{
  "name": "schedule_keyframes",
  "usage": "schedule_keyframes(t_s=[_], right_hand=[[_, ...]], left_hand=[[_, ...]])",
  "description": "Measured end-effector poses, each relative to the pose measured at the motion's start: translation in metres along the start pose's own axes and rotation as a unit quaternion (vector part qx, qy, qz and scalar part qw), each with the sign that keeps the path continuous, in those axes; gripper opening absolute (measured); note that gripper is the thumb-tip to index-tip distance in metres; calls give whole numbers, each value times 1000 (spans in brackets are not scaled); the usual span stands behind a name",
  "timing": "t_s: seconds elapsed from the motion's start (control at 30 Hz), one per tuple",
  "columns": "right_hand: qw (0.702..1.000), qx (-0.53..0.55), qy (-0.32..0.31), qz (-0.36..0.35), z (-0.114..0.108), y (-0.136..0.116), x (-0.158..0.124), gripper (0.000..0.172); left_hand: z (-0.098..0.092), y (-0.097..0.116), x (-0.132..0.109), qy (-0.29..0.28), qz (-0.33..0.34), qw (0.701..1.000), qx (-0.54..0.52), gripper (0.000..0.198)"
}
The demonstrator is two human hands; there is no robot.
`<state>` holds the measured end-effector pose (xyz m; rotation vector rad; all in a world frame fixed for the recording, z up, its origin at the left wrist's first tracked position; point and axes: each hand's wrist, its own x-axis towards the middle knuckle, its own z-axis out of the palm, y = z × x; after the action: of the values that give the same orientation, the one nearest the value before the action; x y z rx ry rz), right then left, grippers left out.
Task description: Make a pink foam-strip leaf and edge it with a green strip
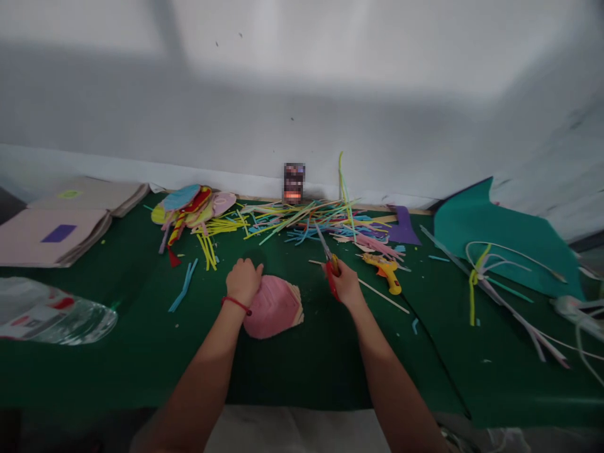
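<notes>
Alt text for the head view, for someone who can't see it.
A person's right hand holds red-handled scissors, blades pointing away, while the left hand is at the edge of a pink piece on a green table. Behind lie scattered colored strips; a yellow glue gun is at right, a clear bottle far left.

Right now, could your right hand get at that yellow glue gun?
Probably yes: the glue gun lies close beside the right hand, and nothing tall seems to stand between them. But that hand holds the scissors, so it would likely have to put them down first.
</notes>
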<state>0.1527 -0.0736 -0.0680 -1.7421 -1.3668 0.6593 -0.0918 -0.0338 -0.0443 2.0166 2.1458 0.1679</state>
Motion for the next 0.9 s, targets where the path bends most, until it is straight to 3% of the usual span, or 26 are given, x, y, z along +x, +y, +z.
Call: schedule_keyframes(t_s=[0.1,0.3,0.43,0.53,0.63,0.73,0.9], right_hand=[[1000,-16,-11,25,-1,4,2,36],[999,0,45,14,-6,9,4,34],[995,61,-49,61,-7,8,2,38],[992,53,-118,0,-6,9,2,36],[985,-3,-150,-81,-6,11,3,36],[976,-25,-192,-101,-10,12,3,36],[956,5,-273,-103,-18,9,1,37]], left_hand=[[2,-4,1,-12,1,1000,-1,40],[14,-22,12,-65,72,992,-86,34],[18,-30,22,-89,106,981,-139,31],[17,-29,25,-101,114,972,-181,30],[14,-27,26,-122,146,933,-307,32],[8,-25,25,-140,186,871,-434,34],[2,-21,25,-115,165,853,-482,38]])
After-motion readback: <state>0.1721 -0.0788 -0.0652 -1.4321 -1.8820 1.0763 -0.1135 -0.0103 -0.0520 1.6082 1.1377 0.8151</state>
